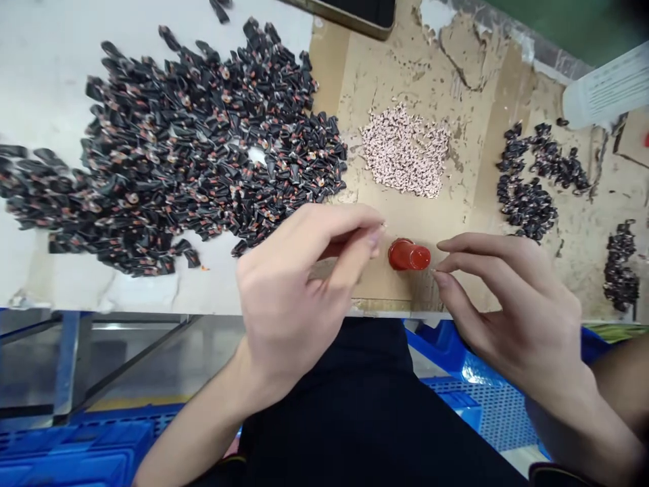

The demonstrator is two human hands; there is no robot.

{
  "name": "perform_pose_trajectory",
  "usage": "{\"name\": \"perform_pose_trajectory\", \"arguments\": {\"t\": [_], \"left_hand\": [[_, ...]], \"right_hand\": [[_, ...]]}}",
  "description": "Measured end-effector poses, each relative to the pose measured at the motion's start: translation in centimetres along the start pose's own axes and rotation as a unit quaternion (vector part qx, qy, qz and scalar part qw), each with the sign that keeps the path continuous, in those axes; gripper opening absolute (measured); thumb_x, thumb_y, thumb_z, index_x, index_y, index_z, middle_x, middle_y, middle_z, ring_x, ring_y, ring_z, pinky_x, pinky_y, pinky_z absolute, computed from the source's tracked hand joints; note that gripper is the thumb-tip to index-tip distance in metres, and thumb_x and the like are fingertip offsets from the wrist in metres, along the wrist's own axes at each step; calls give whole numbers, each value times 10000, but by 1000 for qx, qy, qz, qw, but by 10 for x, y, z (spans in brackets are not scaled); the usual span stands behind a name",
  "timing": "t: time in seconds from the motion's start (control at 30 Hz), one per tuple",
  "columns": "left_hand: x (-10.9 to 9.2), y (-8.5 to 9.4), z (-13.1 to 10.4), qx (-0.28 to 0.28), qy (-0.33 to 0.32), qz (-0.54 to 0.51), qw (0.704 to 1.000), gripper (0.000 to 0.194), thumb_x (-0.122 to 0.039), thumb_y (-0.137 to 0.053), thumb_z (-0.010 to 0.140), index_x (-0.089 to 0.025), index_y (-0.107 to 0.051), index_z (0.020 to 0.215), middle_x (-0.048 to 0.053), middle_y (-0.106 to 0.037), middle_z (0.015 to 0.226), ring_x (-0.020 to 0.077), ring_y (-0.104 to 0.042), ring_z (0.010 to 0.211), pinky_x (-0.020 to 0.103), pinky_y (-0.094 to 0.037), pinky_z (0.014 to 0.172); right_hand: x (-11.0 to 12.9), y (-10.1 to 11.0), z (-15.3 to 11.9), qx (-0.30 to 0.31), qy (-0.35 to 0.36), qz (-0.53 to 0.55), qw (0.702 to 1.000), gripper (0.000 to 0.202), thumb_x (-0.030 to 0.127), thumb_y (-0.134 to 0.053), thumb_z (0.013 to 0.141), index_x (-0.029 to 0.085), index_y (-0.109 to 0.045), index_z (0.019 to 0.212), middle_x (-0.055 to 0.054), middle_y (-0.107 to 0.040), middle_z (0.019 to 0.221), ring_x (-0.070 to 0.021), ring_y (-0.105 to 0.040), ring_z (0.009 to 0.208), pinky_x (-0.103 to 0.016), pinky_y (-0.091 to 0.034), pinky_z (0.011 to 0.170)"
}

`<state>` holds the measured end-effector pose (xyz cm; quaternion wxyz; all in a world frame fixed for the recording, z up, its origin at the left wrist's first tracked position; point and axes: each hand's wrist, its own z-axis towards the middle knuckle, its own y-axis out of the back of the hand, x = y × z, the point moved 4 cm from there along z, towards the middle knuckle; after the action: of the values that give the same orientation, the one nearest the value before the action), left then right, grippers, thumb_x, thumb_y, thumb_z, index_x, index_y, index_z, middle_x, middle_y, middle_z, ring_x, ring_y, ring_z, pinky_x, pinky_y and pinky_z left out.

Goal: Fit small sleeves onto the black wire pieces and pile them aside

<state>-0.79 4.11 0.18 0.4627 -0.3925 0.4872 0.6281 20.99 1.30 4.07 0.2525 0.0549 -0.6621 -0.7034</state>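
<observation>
A small glossy red post (412, 257) stands at the table's front edge, between my two hands. My left hand (299, 284) is to its left, with thumb and index finger pinched together; whatever is between the fingertips is too small to make out. To the right of the post, my right hand (512, 297) has its thumb and fingers brought together in a pinch, and a tiny pale speck shows at the tips. Beyond the post lies a patch of tiny pinkish metallic pieces (405, 152). A large heap of small black parts with reddish and metal bits (203, 149) spreads at the left.
Several clusters of small dark pieces (527, 206) lie on the cardboard (461, 203) at the right, another (621, 267) farther right. A phone-like dark object (359, 13) and a whitish translucent container (608, 88) sit at the back. Blue crates (76, 453) are below the table.
</observation>
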Motion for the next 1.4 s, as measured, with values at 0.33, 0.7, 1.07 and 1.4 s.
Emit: {"name": "perform_pose_trajectory", "arguments": {"t": [0.33,0.7,1.07,1.4], "left_hand": [[-1,3,4,24,-43,36,998,285,-110,-657,1015,-346,-723,1160,-61,-793,1072,135,-777,956,279,-665,878],[-6,-36,-8,105,258,-337,899,91,-123,-775,906,-208,-801,885,-10,-821,827,163,-810,727,257,-708,701],[-7,-63,-18,150,424,-551,703,85,-119,-844,847,-202,-849,830,-9,-786,738,89,-769,700,155,-656,746],[-11,-62,-20,148,447,-554,686,36,-136,-846,874,-169,-846,859,-12,-792,731,60,-767,713,116,-637,765]], "right_hand": [[3,-5,5,28,39,-45,998,415,86,-697,923,308,-590,1256,-132,-711,1269,-342,-694,1079,-536,-549,894],[0,13,5,-55,-199,356,911,137,157,-682,969,288,-724,968,-59,-732,1058,-247,-724,963,-429,-627,845],[3,10,0,-102,-217,439,866,182,115,-693,969,281,-754,1010,-36,-794,1029,-211,-780,1010,-342,-695,854],[4,8,6,-100,-166,431,882,181,67,-699,962,229,-734,1034,4,-788,1035,-76,-757,984,-128,-609,916]]}}
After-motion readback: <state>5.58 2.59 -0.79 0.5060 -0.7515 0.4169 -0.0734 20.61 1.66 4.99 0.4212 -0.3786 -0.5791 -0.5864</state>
